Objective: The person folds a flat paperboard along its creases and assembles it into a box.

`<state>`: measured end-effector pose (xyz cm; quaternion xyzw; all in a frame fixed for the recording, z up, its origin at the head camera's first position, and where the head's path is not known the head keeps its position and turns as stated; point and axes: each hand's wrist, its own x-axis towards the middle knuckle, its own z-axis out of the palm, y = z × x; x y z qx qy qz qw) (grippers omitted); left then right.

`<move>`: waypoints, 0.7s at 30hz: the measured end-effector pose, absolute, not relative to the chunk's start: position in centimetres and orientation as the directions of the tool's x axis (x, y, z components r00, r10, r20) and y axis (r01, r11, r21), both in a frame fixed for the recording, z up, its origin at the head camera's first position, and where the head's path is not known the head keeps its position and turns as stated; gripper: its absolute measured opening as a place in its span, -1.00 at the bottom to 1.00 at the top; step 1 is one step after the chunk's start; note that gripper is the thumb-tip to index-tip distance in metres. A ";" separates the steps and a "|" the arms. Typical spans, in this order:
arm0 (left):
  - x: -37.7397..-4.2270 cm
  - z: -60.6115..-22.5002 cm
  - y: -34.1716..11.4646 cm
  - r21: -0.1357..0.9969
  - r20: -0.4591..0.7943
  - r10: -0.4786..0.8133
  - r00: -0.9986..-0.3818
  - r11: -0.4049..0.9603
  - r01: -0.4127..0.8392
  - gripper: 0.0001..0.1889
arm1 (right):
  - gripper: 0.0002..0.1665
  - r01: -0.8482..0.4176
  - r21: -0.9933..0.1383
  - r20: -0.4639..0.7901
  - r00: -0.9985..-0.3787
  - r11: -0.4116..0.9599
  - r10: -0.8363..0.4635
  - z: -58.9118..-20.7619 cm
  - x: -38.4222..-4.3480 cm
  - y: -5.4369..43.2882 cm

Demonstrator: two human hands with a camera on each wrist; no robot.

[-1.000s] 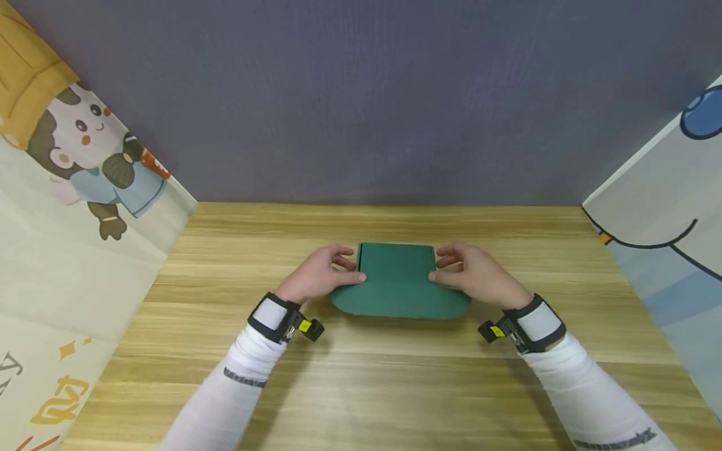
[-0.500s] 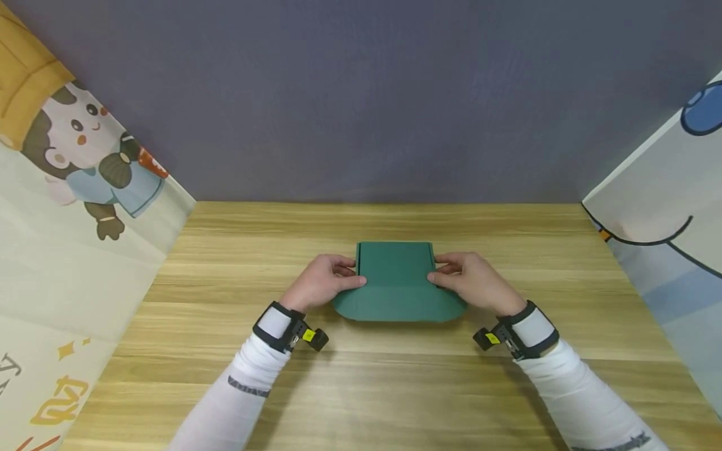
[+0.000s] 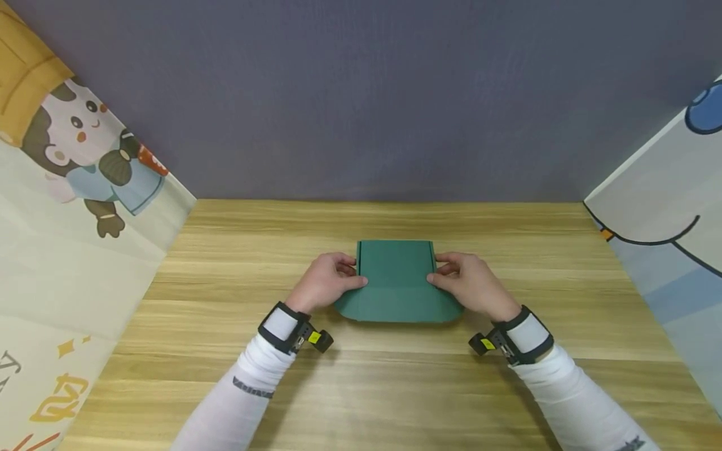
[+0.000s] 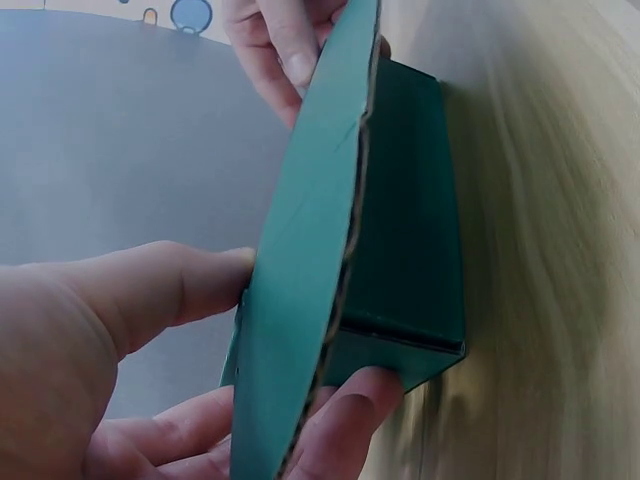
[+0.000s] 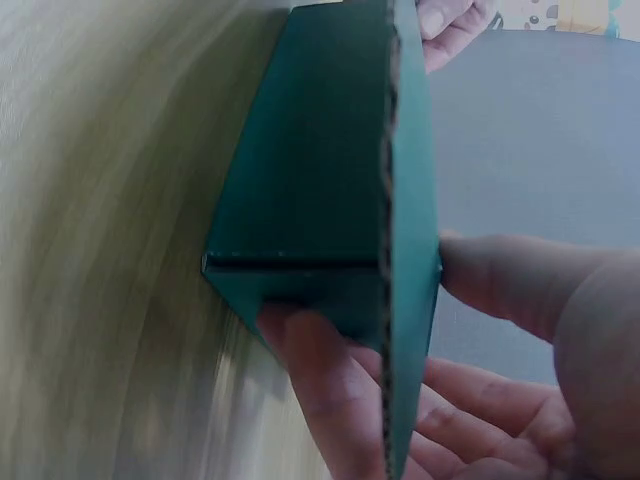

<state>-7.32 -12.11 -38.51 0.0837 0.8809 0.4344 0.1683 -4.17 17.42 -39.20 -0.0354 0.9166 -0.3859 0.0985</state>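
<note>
A small green cardboard box (image 3: 397, 266) sits on the wooden table, its lid down over the top and a wide front flap (image 3: 399, 307) sticking out toward me. My left hand (image 3: 327, 282) grips the box's left side, thumb on the lid's edge and fingers curled against the side wall. On the right side my right hand (image 3: 472, 282) holds it the same way. Both wrist views show the flap's raw corrugated edge standing out from the front wall (image 4: 410, 210), with fingers under the flap against the box's side. The inside of the box is hidden.
The wooden table (image 3: 395, 388) spreads around the box on all sides. A dark grey wall panel (image 3: 383, 100) rises behind it. Printed cartoon panels stand at the left (image 3: 51, 263) and right (image 3: 665, 219).
The fingers of both hands have come lower and closer in against the box's sides. Both wrists have moved slightly inward and toward me. The box stays in nearly the same place, lid down.
</note>
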 end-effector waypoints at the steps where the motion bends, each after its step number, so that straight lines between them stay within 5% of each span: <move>1: -7.3 -38.5 -12.1 0.793 -0.223 0.293 -0.930 0.609 0.002 -0.44 | -0.32 0.012 -0.716 -0.150 -0.979 0.698 -0.138 -39.2 -4.1 17.4; 21: -5.7 -38.7 -11.6 0.769 -0.195 0.231 -0.953 0.639 -0.002 -0.55 | -0.49 0.060 -0.828 -0.123 -0.989 0.558 -0.077 -40.7 -2.5 17.1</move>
